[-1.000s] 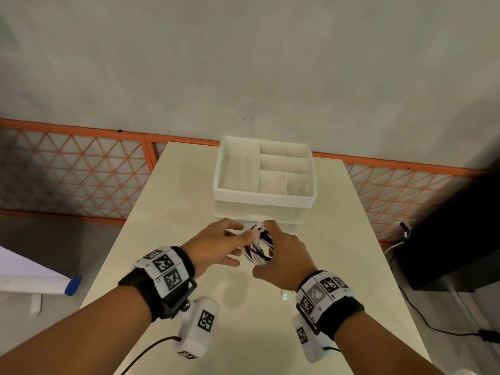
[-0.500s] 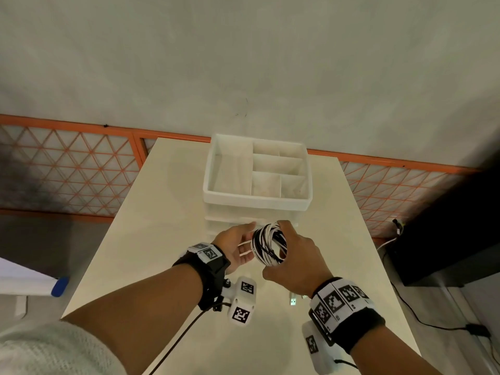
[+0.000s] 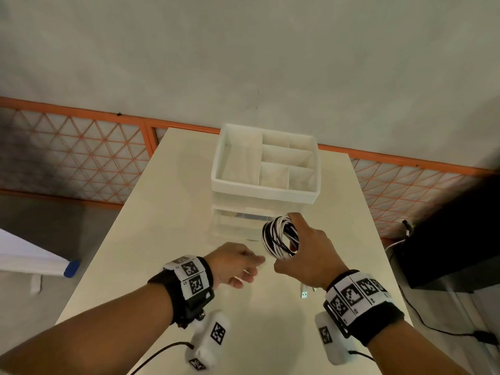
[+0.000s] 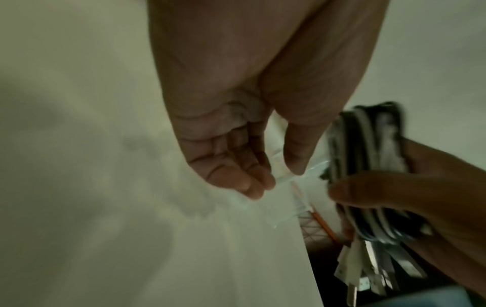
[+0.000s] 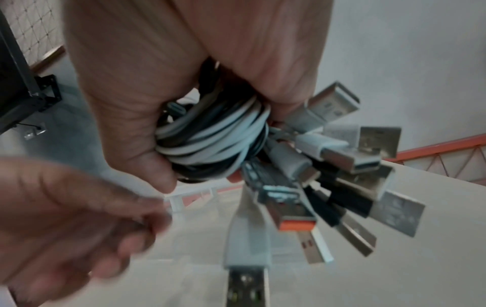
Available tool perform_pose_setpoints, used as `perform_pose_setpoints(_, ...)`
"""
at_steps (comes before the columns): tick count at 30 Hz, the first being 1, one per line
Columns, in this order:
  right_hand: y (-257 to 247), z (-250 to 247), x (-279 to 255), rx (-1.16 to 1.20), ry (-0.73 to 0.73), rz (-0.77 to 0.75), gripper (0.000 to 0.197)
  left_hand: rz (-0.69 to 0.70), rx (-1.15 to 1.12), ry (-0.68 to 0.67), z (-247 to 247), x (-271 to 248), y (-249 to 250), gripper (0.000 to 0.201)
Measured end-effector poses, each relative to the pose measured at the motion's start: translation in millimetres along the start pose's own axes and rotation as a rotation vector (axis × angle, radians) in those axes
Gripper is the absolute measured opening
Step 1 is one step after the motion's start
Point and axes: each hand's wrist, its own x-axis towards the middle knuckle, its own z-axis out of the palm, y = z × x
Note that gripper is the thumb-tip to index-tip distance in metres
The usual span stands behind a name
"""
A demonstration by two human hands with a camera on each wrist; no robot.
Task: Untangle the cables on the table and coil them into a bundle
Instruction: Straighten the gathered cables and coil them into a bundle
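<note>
Right hand (image 3: 311,255) holds the coiled bundle of black and white cables (image 3: 281,236) above the desk (image 3: 162,212), fingers curled round it, plugs (image 5: 342,176) hanging below. Left hand (image 3: 232,266) just beside it, fingers loosely curled, possibly pinching a clear strip; cannot tell. White tray (image 3: 265,190) beyond.

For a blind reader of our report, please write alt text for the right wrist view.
The right hand grips a coiled bundle of black and white cables, with many USB plugs fanning out below its grip. The left hand, blurred, is close at lower left, above a pale table.
</note>
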Motion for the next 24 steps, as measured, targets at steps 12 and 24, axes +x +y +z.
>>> perform_pose_setpoints(12,-33.0,-7.7,40.9,-0.343,-0.119,-0.207,0.088,0.22,1.201,0.217,-22.5,-21.7,-4.7,0.051)
perform_pose_setpoints(24,-46.5,29.7,77.8,-0.563,-0.401,-0.216,0.087,0.822,0.912,0.491,-38.3,-30.1,-7.0,0.035)
